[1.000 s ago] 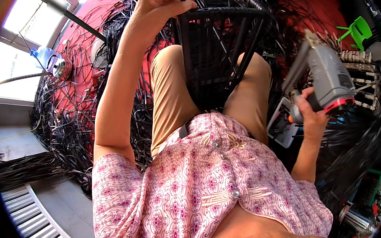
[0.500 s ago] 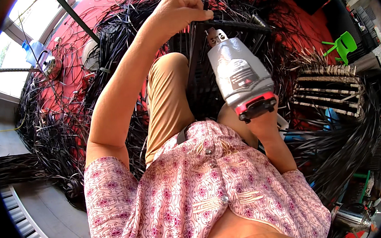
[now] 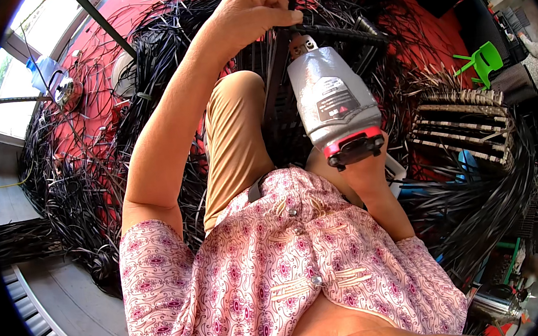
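My right hand (image 3: 372,164) grips a staple gun from below; most of its fingers are hidden behind the tool. The staple gun (image 3: 333,90) has a silver-grey body, a red band and a black end cap. Its metal nose points away from me, against or very close to a dark frame (image 3: 347,35). Just beyond the nose, my left hand (image 3: 248,16) is closed in a pinch at the frame's corner. A short dark end, seemingly of a black plastic strip (image 3: 292,1), shows at its fingertips. The frame stands between my knees.
Tangled black strips (image 3: 166,42) cover much of the red floor (image 3: 92,114). A half-woven slatted piece (image 3: 462,126) lies to the right, beyond which stands a small green chair (image 3: 482,64). A clear jug (image 3: 46,76) is at the far left, and metal slats (image 3: 41,326) line the lower left.
The staple gun has shifted slightly left and its body has swung a little more upright in view. My left hand has stayed nearly in place, still pinched at the frame corner.
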Available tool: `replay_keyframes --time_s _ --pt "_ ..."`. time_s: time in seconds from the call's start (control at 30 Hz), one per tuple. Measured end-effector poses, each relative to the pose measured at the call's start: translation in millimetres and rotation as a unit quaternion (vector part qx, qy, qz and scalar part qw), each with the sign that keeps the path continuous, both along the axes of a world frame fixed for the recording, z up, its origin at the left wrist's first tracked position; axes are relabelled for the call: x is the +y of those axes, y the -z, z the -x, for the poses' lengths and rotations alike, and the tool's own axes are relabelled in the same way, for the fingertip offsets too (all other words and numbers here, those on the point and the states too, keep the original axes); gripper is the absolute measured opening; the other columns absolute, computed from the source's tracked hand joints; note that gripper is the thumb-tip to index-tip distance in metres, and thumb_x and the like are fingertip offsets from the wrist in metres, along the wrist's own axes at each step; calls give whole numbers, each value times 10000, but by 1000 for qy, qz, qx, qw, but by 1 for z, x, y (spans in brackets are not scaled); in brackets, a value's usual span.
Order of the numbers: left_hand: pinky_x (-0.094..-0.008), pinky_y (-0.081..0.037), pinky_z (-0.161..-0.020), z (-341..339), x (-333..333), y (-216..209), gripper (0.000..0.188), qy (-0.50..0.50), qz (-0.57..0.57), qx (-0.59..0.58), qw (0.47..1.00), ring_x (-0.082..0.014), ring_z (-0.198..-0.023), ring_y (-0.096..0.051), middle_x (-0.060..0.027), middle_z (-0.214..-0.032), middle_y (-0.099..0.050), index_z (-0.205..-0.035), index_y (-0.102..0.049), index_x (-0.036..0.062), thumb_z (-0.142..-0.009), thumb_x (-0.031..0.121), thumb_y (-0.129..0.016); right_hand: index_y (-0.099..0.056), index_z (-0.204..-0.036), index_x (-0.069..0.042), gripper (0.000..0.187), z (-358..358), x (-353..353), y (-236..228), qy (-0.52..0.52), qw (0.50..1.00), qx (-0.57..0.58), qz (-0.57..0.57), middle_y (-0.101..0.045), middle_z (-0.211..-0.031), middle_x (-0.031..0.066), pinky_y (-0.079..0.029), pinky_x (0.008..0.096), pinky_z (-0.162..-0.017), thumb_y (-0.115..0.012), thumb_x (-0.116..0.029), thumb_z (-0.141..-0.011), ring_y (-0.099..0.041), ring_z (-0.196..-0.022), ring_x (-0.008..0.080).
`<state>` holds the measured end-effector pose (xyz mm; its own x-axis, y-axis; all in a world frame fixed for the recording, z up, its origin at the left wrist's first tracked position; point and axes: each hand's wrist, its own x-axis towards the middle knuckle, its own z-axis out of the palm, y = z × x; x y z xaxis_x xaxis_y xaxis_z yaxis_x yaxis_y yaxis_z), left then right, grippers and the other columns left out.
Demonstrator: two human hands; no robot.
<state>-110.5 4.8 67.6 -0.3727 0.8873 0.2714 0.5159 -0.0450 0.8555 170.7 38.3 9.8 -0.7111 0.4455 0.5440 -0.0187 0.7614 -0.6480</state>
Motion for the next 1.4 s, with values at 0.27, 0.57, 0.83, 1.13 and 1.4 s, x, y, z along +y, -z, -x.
replay_keyframes --time_s 0.27,0.57,0.83,1.13,1.4 --pt "-236 -377 -679 2 1 0 292 16 -3 -2 1000 -39 -700 -495 40 -691 -579 -687 -633 47 -875 228 -764 -654 -1213 -9 460 2 1 0 -8 998 41 -50 -749 -993 121 -567 316 -786 -785 -45 -773 -748 -885 228" --pt "-238 -353 -655 2 -1 3 320 31 -33 -21 999 -33 -682 -465 52 -669 -554 -665 -617 59 -877 246 -765 -741 -1072 -35 227 -6 -3 13 8 999 -5 50 -748 -1030 91 -554 348 -825 -748 -86 -850 -716 -936 205" --pt "-243 -300 -617 3 1 5 299 33 -34 -16 999 -28 -640 -395 77 -639 -471 -678 -640 68 -874 253 -769 -667 -1156 -24 411 -2 -1 10 1 999 -5 50 -744 -992 116 -559 315 -797 -783 -95 -769 -742 -897 219" --pt "-236 -320 -625 -1 -4 2 247 17 -21 -24 999 -26 -652 -421 87 -657 -497 -709 -668 68 -872 224 -768 -609 -1266 -48 548 0 -10 6 15 998 -58 5 -751 -1001 103 -561 316 -786 -800 -89 -754 -748 -885 234" --pt "-222 -394 -686 8 -1 7 229 29 -20 -75 997 -25 -720 -528 52 -728 -626 -719 -662 61 -878 190 -764 -623 -1185 -66 491 -1 -5 11 46 996 -5 73 -743 -953 93 -549 345 -810 -825 -75 -738 -736 -880 266"
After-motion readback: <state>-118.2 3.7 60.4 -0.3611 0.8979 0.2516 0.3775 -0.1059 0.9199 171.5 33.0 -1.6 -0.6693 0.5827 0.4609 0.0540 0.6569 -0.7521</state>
